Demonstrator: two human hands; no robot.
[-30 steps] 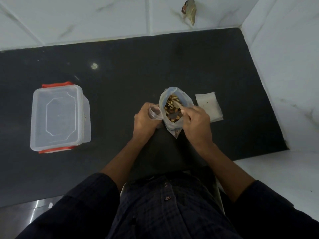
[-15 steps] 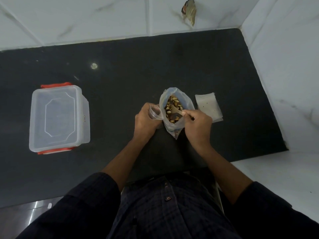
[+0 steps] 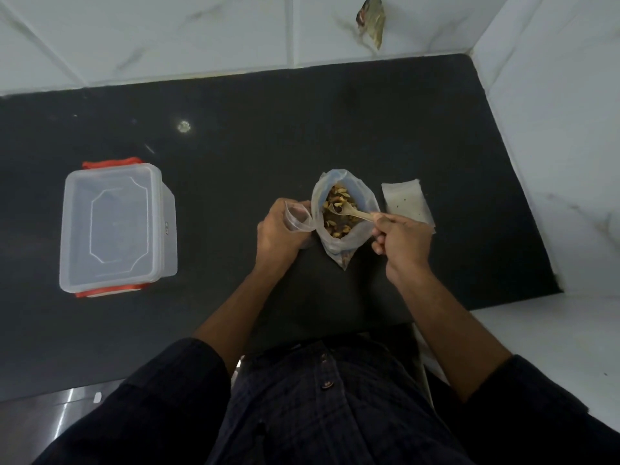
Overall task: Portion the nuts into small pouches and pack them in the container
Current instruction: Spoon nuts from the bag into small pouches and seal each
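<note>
Early stage: right hand (image 3: 404,241) grips wooden spoon (image 3: 352,214) in clear bag of nuts (image 3: 339,209); left hand (image 3: 280,234) holds small clear pouch (image 3: 298,218) open, unfilled; lidded clear plastic container with red clips (image 3: 115,226) closed, nothing packed.

The left hand (image 3: 280,234) covers most of the small clear pouch (image 3: 299,219). The spoon (image 3: 352,213) bowl is buried among nuts (image 3: 339,209). The right hand (image 3: 404,241) hides part of the flat pouches (image 3: 406,203).
</note>
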